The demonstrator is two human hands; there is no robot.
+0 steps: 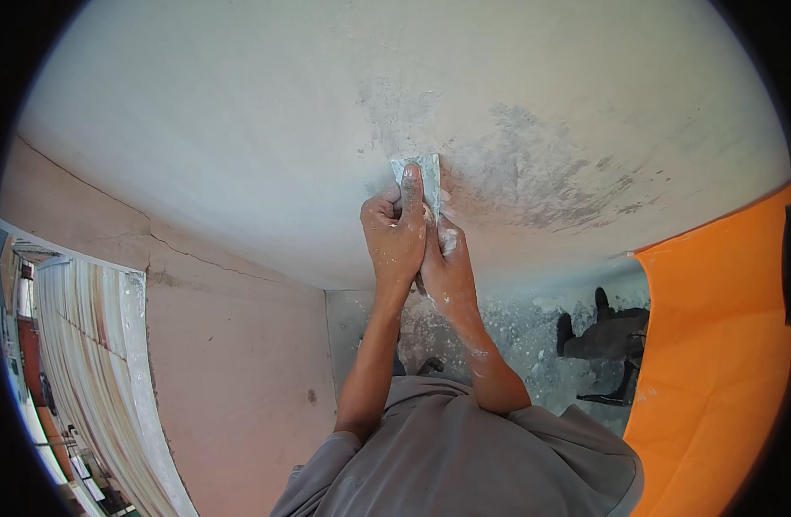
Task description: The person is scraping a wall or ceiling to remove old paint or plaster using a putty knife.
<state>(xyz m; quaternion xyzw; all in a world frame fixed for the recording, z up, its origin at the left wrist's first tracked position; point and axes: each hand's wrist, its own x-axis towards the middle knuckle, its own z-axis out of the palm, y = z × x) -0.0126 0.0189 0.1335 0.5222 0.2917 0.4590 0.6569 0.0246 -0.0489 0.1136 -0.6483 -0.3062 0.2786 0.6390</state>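
Both my hands grip one small flat scraper (pixel 431 169), its blade smeared with white filler and its edge up against the pale wall (pixel 272 142). My left hand (pixel 397 223) has its thumb laid along the face of the blade. Close beside it, my right hand (pixel 448 249) holds the lower part of the tool, with its fingertips partly behind the blade. White splashes dot both hands. Grey, rough patches (pixel 531 161) mark the wall above and to the right of the scraper. Most of the handle is hidden by my hands.
An orange sheet (pixel 712 362) hangs at the right. Beside it, a dark object (pixel 608 342) I cannot identify stands on the white-spattered floor (pixel 511 323). At the left, a cracked pinkish wall (pixel 240 349) borders an opening with a pale striped curtain (pixel 85 323).
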